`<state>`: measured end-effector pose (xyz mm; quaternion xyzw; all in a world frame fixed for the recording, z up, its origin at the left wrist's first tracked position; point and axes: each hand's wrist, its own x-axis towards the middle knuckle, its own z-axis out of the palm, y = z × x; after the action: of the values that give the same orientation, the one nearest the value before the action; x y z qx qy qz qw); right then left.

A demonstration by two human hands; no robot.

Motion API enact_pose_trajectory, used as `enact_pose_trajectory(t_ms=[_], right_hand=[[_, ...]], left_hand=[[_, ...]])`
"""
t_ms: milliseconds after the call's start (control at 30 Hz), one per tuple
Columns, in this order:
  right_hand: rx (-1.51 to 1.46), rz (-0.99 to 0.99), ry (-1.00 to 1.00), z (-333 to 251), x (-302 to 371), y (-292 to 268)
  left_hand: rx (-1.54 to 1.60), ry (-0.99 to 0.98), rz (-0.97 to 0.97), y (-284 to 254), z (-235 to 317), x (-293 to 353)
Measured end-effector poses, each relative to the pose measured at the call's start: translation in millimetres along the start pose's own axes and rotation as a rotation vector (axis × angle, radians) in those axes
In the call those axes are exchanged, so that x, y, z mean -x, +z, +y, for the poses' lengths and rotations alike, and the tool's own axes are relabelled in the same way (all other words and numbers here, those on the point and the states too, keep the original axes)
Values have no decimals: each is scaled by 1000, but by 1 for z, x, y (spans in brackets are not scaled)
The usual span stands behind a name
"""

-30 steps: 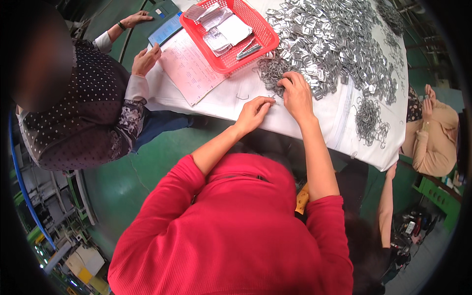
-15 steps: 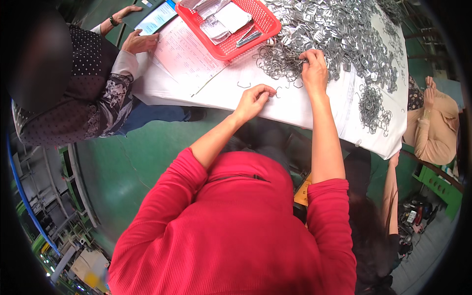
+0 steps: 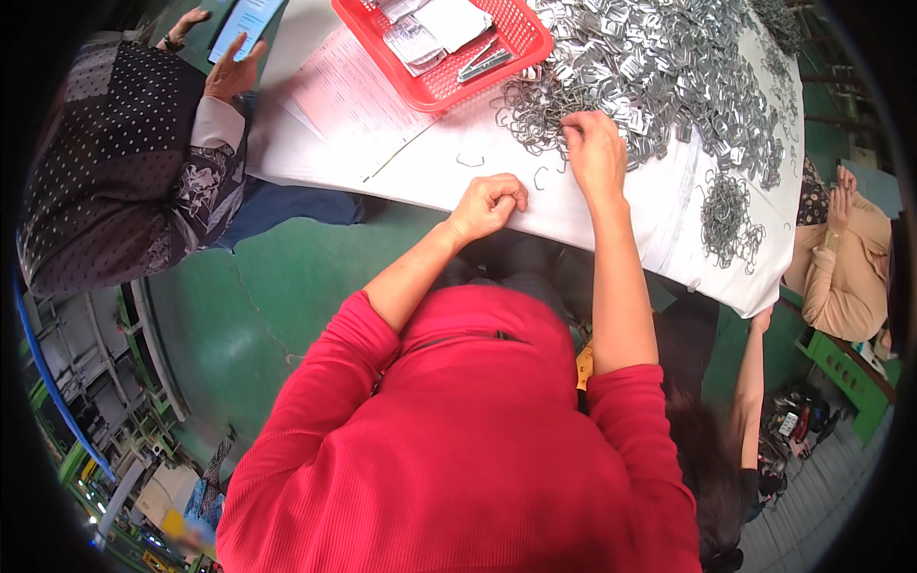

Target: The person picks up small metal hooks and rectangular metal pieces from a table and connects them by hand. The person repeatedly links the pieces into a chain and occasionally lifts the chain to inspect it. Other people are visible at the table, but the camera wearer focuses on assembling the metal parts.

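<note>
My right hand (image 3: 598,158) bends over the near edge of a heap of thin bent wire hooks (image 3: 530,115), its thumb and fingers drawn together. What lies between the fingertips is hidden. Near the table's front edge, my left hand (image 3: 489,206) is closed with its fingers curled in; anything inside does not show. Two loose wire hooks lie apart on the white table cover (image 3: 435,186): one hook (image 3: 469,161) beyond my left hand, another hook (image 3: 541,179) between my hands. Behind the wire heap spreads a large pile of flat silvery metal clips (image 3: 659,67).
A red plastic basket (image 3: 420,94) holds folded papers and a stapler (image 3: 485,65). Printed sheets (image 3: 349,105) lie left of it. A smaller wire heap (image 3: 729,220) sits at right. One person (image 3: 124,172) at left holds a phone (image 3: 244,27); another person (image 3: 845,267) is at far right.
My left hand has drawn back a little from the loose hook and curled up. My right hand has shifted slightly left and nearer. The person at left has moved further left with the phone.
</note>
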<state>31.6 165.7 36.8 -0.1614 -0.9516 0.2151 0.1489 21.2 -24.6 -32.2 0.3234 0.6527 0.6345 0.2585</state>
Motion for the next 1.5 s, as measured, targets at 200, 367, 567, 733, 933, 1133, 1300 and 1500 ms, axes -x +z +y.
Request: enact_pose_trajectory(t_ms=[200, 367, 567, 733, 933, 1133, 1300, 1500], right_hand=[[-30, -71, 202, 10, 44, -12], [-99, -99, 198, -17, 55, 11], [-18, -92, 163, -28, 39, 45], [-183, -126, 228, -31, 38, 38], [-1041, -67, 1066, 3, 42, -4], [-1218, 159, 1186, 19, 59, -22], [-1170, 221, 1169, 27, 68, -30], [-1058, 287, 1020, 48, 68, -25]], left_hand=[[-3, 6, 21, 1, 3, 0], [20, 13, 25, -3, 9, -1], [18, -1, -5, -5, 3, -5], [53, 10, -36, -13, 5, -8], [-5, -47, 85, -9, 23, -31], [-670, 393, 43, 24, 49, -111], [-1044, 478, -193, 41, 17, -153], [-1014, 439, -171, -1, 19, -129]])
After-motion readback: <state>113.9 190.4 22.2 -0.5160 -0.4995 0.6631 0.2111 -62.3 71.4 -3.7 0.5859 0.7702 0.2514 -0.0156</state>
